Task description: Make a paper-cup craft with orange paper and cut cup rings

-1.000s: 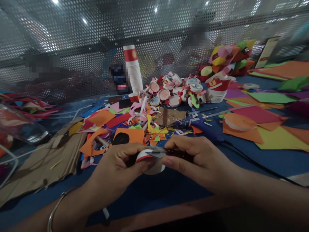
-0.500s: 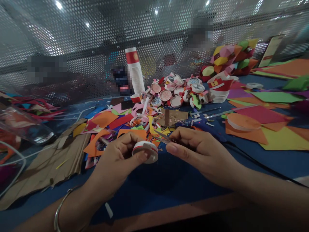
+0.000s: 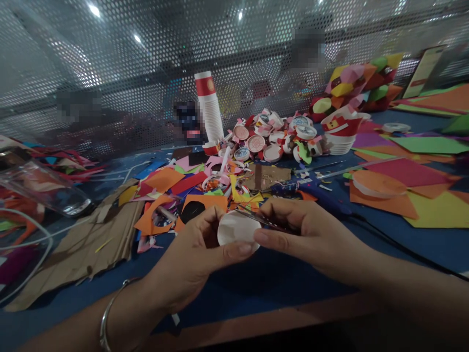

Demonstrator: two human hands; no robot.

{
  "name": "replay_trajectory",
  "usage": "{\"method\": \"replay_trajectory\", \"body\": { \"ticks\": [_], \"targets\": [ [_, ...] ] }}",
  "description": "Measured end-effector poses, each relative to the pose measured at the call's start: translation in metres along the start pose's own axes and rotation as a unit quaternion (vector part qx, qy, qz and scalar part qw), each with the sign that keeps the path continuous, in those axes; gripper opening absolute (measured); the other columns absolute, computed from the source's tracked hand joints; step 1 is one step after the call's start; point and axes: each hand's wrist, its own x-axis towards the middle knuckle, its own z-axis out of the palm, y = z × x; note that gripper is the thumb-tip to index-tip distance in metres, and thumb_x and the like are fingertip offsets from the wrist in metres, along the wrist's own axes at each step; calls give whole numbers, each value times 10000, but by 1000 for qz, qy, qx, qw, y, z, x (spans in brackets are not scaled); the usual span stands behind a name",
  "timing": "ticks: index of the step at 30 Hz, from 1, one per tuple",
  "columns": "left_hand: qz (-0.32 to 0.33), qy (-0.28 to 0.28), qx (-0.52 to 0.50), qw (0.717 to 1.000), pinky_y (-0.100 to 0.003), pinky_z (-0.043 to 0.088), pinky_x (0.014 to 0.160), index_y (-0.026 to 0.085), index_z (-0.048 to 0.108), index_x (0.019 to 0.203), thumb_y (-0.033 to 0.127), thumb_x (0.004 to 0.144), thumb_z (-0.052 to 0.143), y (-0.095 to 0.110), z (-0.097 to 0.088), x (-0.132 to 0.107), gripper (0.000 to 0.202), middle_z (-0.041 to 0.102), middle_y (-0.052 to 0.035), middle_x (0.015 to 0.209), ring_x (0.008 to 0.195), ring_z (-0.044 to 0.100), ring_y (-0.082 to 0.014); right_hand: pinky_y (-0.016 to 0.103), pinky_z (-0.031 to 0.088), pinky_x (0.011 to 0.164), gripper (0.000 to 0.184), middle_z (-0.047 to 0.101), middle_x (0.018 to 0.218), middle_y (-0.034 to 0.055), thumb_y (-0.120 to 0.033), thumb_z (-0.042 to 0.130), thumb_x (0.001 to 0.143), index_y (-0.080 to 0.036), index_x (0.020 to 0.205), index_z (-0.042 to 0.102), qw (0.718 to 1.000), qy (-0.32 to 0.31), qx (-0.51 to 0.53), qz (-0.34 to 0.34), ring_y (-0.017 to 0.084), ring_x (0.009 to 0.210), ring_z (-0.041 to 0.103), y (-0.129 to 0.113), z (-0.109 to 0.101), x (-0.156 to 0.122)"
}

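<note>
My left hand (image 3: 210,252) pinches the cut-off base of a paper cup (image 3: 234,232) between thumb and fingers, its white round face turned up toward me. In my right hand (image 3: 304,234) is a slim pair of metal scissors (image 3: 269,222). Their blades reach over the upper right rim of the cup base, and my right thumb tip is at its right edge. How far the blades are apart I cannot make out. Behind both hands lie paper scraps and an orange sheet with a black round piece (image 3: 192,210).
Several cut cup bases (image 3: 273,137) are heaped at the back, beside a tall cup stack (image 3: 210,107) and a shorter one (image 3: 339,132). Coloured paper (image 3: 436,205) covers the right side. A dark cable (image 3: 395,244) runs there. Cardboard (image 3: 80,249) and a clear container (image 3: 54,188) lie left.
The cup base has turned from edge-on to show its white face, and moved slightly right. The scissors have come over its rim, so my hands are closer together.
</note>
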Motion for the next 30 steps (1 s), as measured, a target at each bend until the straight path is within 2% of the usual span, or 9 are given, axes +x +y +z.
{"method": "replay_trajectory", "body": {
  "ticks": [4,6,11,14,17,20,23,26,30],
  "targets": [
    [-26,-69,13,997,-152,482,725,230,758,1024,97,659,978,3,2,-1,446,704,51,886,790,594,-78,281,412,660,429,575,775,-9,-586,829,841,-194,844,656,1000,10,2,9,154,725,505,-3,-1,0],
    [-33,-75,33,996,-160,475,704,221,763,1007,117,666,971,5,3,-1,413,680,49,857,764,570,-83,274,382,637,445,535,750,-20,-587,844,825,-192,813,638,1000,13,5,9,141,702,463,-4,-2,0],
    [-42,-82,51,994,-186,508,700,211,728,1040,267,617,1022,6,-2,1,518,676,16,911,793,582,-116,267,336,625,427,507,753,-30,-563,842,841,-187,834,638,999,-5,34,18,132,702,421,-3,-2,0],
    [-36,-116,32,992,-174,520,622,198,741,1055,481,718,963,10,-10,3,493,673,-24,955,762,582,-116,267,306,609,448,461,729,-47,-571,851,829,-190,821,616,999,-17,34,20,124,684,388,-2,-3,-1],
    [-84,-133,-1,988,-197,549,609,178,768,975,573,840,839,15,-14,5,424,702,-60,898,755,652,-149,265,300,605,467,454,734,-50,-585,845,832,-189,816,598,998,-27,47,22,119,679,386,0,-4,-1],
    [-142,-151,-22,978,-211,562,612,175,788,977,585,884,782,16,-13,8,420,770,-96,905,774,736,-194,263,333,626,463,514,746,-40,-574,857,825,-185,819,605,996,-54,63,24,122,691,433,1,-5,-1],
    [-170,-175,-47,969,-194,567,602,164,795,1003,560,881,793,14,-11,9,413,801,-107,906,754,765,-192,260,378,657,445,589,768,-26,-526,889,808,-183,834,607,994,-74,78,26,130,721,490,2,-5,-1],
    [-185,-173,-70,965,-188,580,604,167,789,964,450,863,842,15,-11,9,305,809,-99,909,760,779,-190,254,389,648,451,571,768,-28,-534,895,796,-181,827,617,996,-66,59,28,128,723,489,1,-4,0],
    [-187,-156,-83,966,-244,620,633,185,775,972,367,836,864,23,-13,8,244,786,-66,876,791,794,-229,253,376,619,429,540,772,-30,-552,869,817,-185,835,648,999,-29,42,11,121,703,457,-5,-2,-1]
  ]
}}
